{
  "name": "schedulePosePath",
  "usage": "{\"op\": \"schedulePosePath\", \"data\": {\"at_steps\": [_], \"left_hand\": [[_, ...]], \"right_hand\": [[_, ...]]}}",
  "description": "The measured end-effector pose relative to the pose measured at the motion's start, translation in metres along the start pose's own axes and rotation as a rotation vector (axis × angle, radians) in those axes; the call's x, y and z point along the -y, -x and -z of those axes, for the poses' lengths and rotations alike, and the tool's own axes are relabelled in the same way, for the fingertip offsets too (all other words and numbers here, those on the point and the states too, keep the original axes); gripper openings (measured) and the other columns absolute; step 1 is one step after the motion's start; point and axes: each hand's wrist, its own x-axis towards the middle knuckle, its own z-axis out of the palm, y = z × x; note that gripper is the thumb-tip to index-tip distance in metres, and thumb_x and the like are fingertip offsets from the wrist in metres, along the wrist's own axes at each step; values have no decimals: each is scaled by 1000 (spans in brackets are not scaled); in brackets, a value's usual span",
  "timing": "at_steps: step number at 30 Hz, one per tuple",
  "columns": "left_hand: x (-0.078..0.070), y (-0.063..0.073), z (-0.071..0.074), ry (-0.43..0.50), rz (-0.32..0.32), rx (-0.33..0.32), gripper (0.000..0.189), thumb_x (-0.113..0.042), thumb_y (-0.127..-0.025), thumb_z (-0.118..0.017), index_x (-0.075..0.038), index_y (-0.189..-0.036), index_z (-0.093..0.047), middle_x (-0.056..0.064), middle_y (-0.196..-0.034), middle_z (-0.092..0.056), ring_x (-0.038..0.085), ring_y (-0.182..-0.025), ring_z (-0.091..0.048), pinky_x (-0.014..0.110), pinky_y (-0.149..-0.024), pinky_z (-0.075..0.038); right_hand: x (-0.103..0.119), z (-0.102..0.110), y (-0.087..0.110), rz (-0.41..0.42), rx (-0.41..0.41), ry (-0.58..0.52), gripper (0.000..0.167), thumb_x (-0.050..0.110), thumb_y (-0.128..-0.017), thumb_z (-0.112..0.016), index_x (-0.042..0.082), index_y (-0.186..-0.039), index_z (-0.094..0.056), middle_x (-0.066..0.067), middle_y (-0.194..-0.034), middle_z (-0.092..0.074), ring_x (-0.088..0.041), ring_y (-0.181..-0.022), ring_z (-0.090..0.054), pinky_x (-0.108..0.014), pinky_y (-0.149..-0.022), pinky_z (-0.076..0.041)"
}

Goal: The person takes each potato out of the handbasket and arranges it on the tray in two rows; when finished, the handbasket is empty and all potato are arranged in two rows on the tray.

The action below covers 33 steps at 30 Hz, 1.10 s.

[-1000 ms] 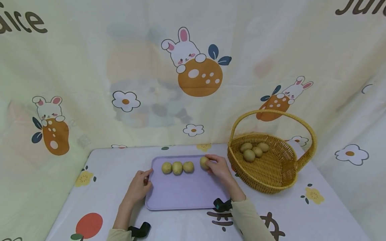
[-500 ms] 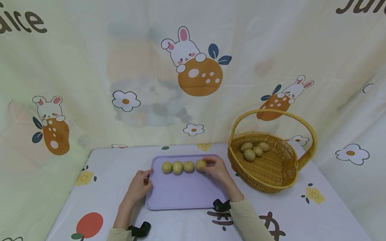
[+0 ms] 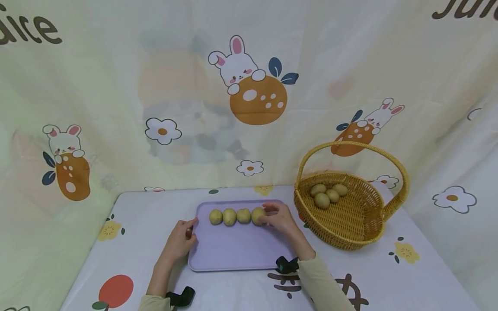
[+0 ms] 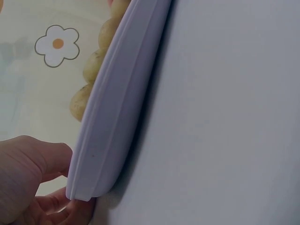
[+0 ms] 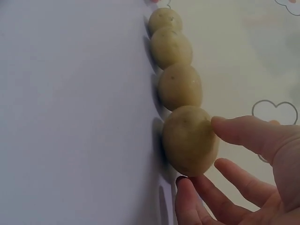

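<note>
Between the left hand (image 3: 180, 238) and the right hand (image 3: 281, 217), the tray (image 3: 237, 250) is plain lilac; the potatoes (image 3: 229, 217) on it are dull yellow with small brown specks. Right of the right hand, the basket (image 3: 323, 231) is golden, in a woven pattern, its potatoes (image 3: 321, 200) more olive. The surface (image 3: 225, 289) around the hands is white, printed with yellow flowers (image 3: 405, 253) and, left of the left hand, a red fruit (image 3: 116, 290). Beyond both hands, the cream backdrop (image 3: 194, 77) bears white rabbits (image 3: 238, 69), orange-brown fruits (image 3: 258, 103) and dark blue leaves (image 3: 275, 67).
</note>
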Motion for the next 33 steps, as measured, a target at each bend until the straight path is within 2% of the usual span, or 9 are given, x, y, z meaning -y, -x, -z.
{"op": "schedulePosePath", "data": {"at_steps": [5, 9, 19, 28, 33], "left_hand": [[2, 1, 0, 2, 1, -3, 51, 4, -80, -64, 8, -130, -59, 16, -98, -55, 20, -80, -57, 37, -74, -49], [1, 1, 0, 5, 0, -1, 51, 5, -80, -64, 8, -130, -59, 16, -98, -55, 20, -80, -57, 37, -74, -50], [-2, 0, -1, 23, 9, 2, 49, 5, -80, -64, 8, -129, -59, 17, -101, -56, 21, -82, -61, 38, -75, -51], [-3, 0, -1, 13, -1, -24, 48, 4, -80, -65, 8, -128, -60, 15, -99, -56, 18, -79, -59, 34, -72, -50], [-2, 1, 1, 15, 5, -12, 48, 5, -80, -64, 8, -129, -60, 16, -100, -56, 20, -80, -58, 36, -73, -49]], "right_hand": [[1, 2, -1, -5, 2, 11, 44, 1, -78, -76, -9, -119, -63, -25, -114, -66, -35, -103, -65, -32, -68, -55], [-1, 2, -1, 4, 5, 10, 41, -2, -77, -76, -11, -115, -63, -27, -109, -67, -33, -98, -66, -31, -68, -55], [-6, -1, -3, 32, -53, 4, 34, -3, -75, -78, -10, -107, -67, -24, -102, -68, -36, -95, -68, -34, -73, -56], [-1, 9, 1, 41, -6, -43, 39, -2, -80, -73, -15, -115, -62, -31, -109, -65, -32, -95, -67, -37, -70, -57], [4, 15, 3, 39, -1, -39, 39, -1, -83, -69, -17, -118, -60, -33, -112, -63, -30, -95, -65, -40, -71, -57]]}}
